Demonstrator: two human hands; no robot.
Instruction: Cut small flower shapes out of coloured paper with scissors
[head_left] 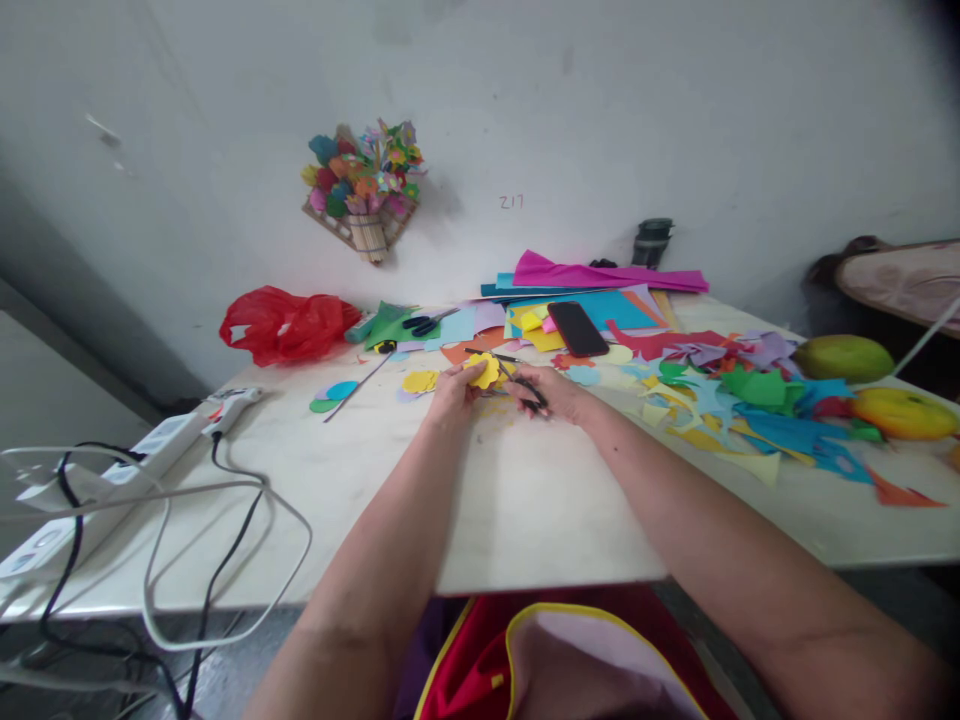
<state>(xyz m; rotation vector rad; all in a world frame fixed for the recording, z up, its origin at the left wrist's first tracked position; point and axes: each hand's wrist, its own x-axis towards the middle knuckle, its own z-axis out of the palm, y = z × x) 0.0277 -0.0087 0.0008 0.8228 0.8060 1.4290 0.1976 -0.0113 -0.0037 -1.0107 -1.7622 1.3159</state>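
Between the fingers of my left hand (pixel 456 393) is a yellow paper flower (pixel 484 370) with a scalloped edge. My right hand (pixel 556 393) is closed round a pair of scissors (pixel 531 392) with dark handles, and their blades point at the flower's right edge. Small yellow snippets lie on the table beneath both hands. Just left of my left hand rests another yellow scalloped paper piece (pixel 420 381). A thin dark pen or pencil (pixel 491 354) lies behind the flower.
On the table (pixel 547 520), a phone (pixel 577 329) lies behind my right hand. Paper scraps (pixel 765 390) and mangoes (pixel 844 358) fill the right. A red plastic bag (pixel 289 325), second scissors (pixel 424 325), paper circles (pixel 334 395) and a corded power strip (pixel 161 445) lie left.
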